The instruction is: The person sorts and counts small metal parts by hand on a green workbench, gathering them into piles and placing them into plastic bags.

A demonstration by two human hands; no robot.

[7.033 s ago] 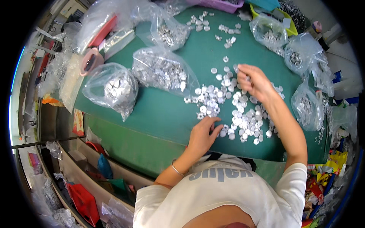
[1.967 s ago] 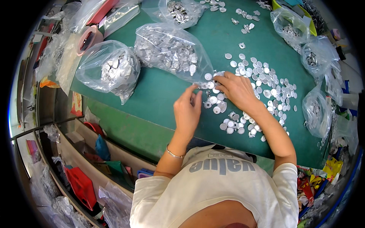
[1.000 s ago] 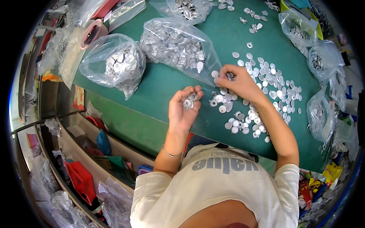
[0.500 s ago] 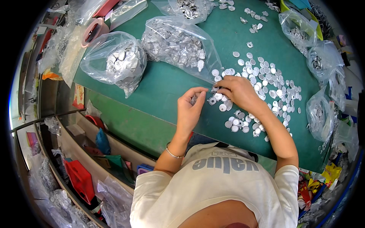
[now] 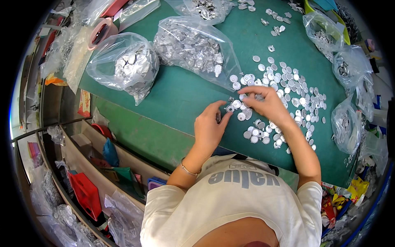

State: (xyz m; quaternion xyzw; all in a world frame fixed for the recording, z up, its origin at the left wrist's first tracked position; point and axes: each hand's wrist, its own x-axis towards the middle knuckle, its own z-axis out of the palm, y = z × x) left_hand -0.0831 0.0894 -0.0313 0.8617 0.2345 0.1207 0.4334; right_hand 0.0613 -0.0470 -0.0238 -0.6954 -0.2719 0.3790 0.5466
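Observation:
My left hand is beside the left edge of a loose pile, its fingers curled round a small grey metal piece that shows between thumb and fingers. Over the pile's left side is my right hand, with thumb and forefinger closing on a silvery scalloped disc; the fingers partly cover it. Many more scalloped metal discs spread rightward over the green tabletop. A few discs and small fittings lie between my two hands.
Clear plastic bags of metal pieces stand beyond my hands: one bag at left, a larger bag beside it. More filled bags line the right edge. A pink tape roll is at far left. Drawers with pouches sit below left.
My left hand has moved a little right and nearer me, its thumb and fingers now further apart. My right hand has shifted slightly right and nearer me, its forefinger and thumb more in view.

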